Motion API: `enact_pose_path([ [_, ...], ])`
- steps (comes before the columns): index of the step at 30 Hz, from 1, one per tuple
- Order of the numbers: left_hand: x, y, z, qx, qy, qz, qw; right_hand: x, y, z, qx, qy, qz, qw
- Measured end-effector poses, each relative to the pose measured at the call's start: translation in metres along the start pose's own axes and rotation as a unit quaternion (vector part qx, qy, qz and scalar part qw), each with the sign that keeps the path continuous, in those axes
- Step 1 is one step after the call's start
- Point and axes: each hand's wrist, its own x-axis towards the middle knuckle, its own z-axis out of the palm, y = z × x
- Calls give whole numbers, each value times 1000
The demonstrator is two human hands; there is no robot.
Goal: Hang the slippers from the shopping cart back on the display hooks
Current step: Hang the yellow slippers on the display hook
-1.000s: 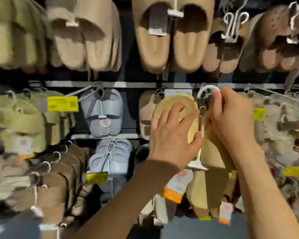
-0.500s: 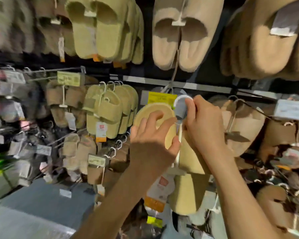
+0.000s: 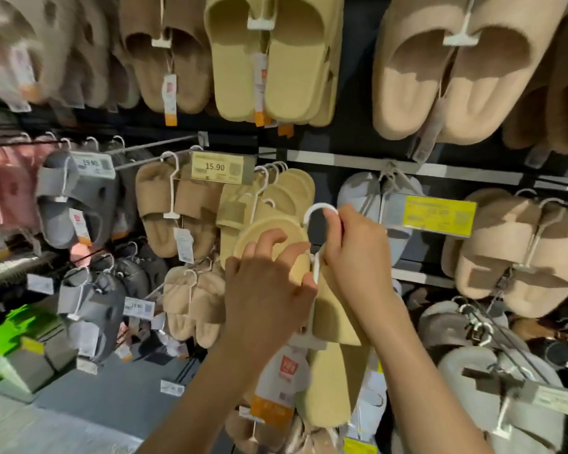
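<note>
Yellow slippers (image 3: 333, 381), white hanger (image 3: 318, 221), both hands gripping

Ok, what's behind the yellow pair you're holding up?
Behind the held yellow slippers, matching yellow pairs hang on white hangers, with blue-grey slippers to the right. The display hook itself can't be seen; the left hand and slippers cover it.

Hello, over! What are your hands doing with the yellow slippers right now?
Right hand pinches white hanger hook. Left hand grips yellow slippers. Not on a peg yet. Hanging yellow pairs crowd behind.
</note>
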Motion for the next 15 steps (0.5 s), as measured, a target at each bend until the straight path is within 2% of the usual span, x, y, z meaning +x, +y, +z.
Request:
enact_pose_path([
  [8, 47, -58, 37, 9, -87, -72, 994, 34, 3, 88, 13, -94, 2, 996],
  [13, 90, -88, 63, 6, -48, -55, 997, 71, 7, 126, -22, -83, 17, 996],
  [15, 104, -92, 70, 52, -78, -66, 993, 81, 9, 135, -39, -80, 22, 996],
])
